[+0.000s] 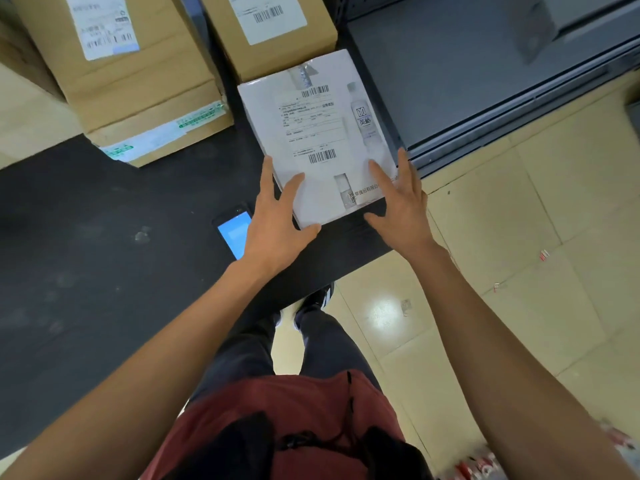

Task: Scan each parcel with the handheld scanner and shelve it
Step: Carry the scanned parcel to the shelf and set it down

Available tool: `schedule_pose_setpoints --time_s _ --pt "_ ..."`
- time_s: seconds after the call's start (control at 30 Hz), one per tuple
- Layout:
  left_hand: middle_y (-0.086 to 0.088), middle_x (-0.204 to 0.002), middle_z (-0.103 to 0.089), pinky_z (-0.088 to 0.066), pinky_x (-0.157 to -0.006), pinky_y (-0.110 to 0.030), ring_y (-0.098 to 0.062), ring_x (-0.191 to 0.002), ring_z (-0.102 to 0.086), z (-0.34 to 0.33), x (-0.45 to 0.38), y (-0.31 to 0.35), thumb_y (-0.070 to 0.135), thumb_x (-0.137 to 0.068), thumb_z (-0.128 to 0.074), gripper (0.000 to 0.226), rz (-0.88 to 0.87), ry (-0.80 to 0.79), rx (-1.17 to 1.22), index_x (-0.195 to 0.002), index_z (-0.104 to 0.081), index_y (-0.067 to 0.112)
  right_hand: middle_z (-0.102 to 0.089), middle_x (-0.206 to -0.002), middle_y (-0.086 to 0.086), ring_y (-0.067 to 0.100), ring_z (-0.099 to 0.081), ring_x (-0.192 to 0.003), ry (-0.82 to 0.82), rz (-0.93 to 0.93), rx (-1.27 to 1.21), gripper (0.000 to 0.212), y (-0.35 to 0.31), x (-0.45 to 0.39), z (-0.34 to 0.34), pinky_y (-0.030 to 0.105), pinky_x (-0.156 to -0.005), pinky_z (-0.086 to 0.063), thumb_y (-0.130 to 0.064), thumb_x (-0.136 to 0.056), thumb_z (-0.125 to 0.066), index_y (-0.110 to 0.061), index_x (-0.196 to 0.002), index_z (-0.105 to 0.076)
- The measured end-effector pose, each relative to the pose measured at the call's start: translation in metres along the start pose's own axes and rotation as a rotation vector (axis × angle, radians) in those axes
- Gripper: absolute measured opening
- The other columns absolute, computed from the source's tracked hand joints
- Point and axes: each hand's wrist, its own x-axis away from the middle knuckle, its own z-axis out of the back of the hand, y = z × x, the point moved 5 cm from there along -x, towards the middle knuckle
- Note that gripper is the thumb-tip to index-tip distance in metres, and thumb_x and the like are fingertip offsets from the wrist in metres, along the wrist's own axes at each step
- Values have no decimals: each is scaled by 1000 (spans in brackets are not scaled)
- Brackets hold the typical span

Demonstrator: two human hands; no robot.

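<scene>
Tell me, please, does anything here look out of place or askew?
The handheld scanner lies on the black mat with its screen lit, partly under the left hand. The white parcel sits skewed to the brown boxes. Small litter scraps dot the tiled floor.

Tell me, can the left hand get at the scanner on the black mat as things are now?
Probably yes. The left hand is open on the white parcel, and the scanner lies right beside its wrist, screen up, with nothing covering it.
</scene>
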Motion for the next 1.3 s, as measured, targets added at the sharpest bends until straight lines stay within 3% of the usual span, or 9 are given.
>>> schedule_pose_setpoints --time_s 0.1,0.23,0.37,0.53,0.73,0.97,1.13,1.3 --pt "5 -168 16 -44 -102 -30 -25 -147 -31 -5 -1 4 30 -82 -82 84 3 26 -4 -151 -36 24 6 -169 8 32 -7 -155 -26 3 -90 99 5 -4 -8 61 -121 -18 -24 -85 -81 -33 -161 -18" --pt "12 -166 18 -39 -104 -22 -22 -148 -30 -7 -2 7 24 -83 -81 83 9 28 42 -152 -34 22 -10 -168 12 35 -20 -151 73 -5 -196 89 5 2 -12 59 -118 -31 -22 -86 -81 -28 -158 -29" --pt "15 -165 18 -39 -104 -22 -21 -152 -22 -4 -2 10 26 -84 -80 83 19 10 53 -152 -33 26 -16 -166 12 33 -21 -150 125 -54 -250 85 1 16 -22 56 -118 -34 -20 -86 -81 -29 -157 -34" --pt "9 -167 16 -38 -117 -33 -19 -154 -14 4 8 11 22 -87 -77 86 -35 -51 12 -156 -27 26 -18 -164 12 30 -20 -149 203 -97 -326 83 -12 46 -29 50 -117 -38 -22 -86 -80 -30 -156 -35" --pt "-1 -170 0 -40 -116 -48 -25 -155 -13 20 23 11 15 -86 -77 81 -138 -110 -29 -155 -35 20 -22 -162 13 28 -24 -144 343 -130 -392 76 -31 85 -29 47 -115 -39 -25 -86 -79 -27 -153 -42" --pt "5 -169 -11 -37 -118 -49 -24 -155 -16 17 37 27 14 -85 -79 78 -278 -202 -46 -153 -42 23 -22 -166 4 31 -29 -141 465 -180 -399 70 -32 137 -20 42 -109 -40 -28 -91 -76 -25 -152 -43" --pt "12 -168 -15 -40 -116 -52 -20 -154 -20 0 47 64 19 -87 -79 75 -403 -254 -109 -153 -42 27 -30 -164 2 37 -29 -141 553 -290 -346 63 -14 177 -7 59 -112 -39 -35 -96 -66 -20 -153 -42" --pt "9 -168 -18 -39 -116 -49 -22 -154 -22 -33 66 118 15 -86 -80 76 -552 -297 -102 -152 -44 24 -37 -161 3 36 -33 -141 680 -361 -330 60 22 223 16 58 -114 -36 -42 -97 -60 -16 -150 -47"
